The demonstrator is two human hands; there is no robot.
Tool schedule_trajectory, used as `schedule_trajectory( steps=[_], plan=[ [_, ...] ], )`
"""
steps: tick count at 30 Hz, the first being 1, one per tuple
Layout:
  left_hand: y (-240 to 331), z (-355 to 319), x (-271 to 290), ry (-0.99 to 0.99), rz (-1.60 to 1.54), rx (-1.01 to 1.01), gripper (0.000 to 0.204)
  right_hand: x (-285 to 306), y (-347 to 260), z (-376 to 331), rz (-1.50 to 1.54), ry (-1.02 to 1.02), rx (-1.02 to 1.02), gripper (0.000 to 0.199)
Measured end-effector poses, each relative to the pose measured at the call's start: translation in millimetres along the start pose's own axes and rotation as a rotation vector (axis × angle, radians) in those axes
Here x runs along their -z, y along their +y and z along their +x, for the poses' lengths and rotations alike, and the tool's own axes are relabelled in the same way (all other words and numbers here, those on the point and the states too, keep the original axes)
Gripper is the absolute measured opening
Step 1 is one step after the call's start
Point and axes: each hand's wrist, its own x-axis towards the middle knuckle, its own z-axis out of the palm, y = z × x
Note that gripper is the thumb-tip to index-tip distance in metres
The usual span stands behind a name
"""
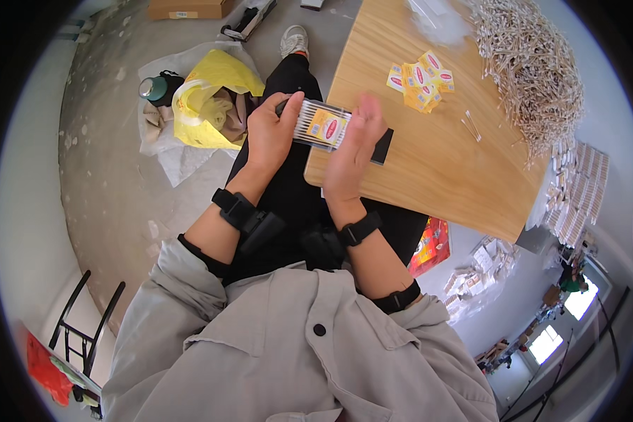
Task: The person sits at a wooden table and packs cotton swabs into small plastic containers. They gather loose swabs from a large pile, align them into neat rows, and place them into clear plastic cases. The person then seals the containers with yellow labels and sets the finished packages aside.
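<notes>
Both hands meet over the near edge of the pale wooden tabletop (429,162), holding between them a small clear packet of white cotton swabs with a yellow-and-red label (321,125); the left hand (271,133) is clamped on the packet's left end, thumb over the top and fingers curled under; the right hand (355,144) presses its open palm and straight fingers flat against the packet's right end (its thumb is hidden behind the palm). The packet sits just above the tabletop's corner, over the person's black-trousered lap; a flat black rectangular piece (382,146) lies on the wood just beside the right hand. Farther along the tabletop lies a small heap of yellow-and-red paper labels (420,79), and beyond it a large loose pile of white cotton swabs (531,70); on the concrete floor to the left sits a yellow plastic bag (214,95).
</notes>
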Motion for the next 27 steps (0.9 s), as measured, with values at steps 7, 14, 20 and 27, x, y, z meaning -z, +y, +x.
schedule_trajectory(
  steps=[7,14,20,27],
  plan=[
    [1.4,2.5,0.8,-0.014,-0.097,0.02,0.036,5.5,-1.5,4.8,-0.015,-0.074,-0.026,0.045],
    [-5.7,5.1,21.0,-0.231,-0.302,0.266,0.041,19.5,6.1,5.6,0.246,0.037,-0.05,0.048],
    [9.6,-5.8,15.2,-0.162,-0.184,0.228,0.04,6.0,6.6,1.0,0.175,-0.016,-0.067,0.048],
    [14.1,-5.4,16.1,-0.183,-0.121,0.195,0.038,9.8,3.0,2.0,0.084,-0.058,-0.02,0.046]
  ],
)
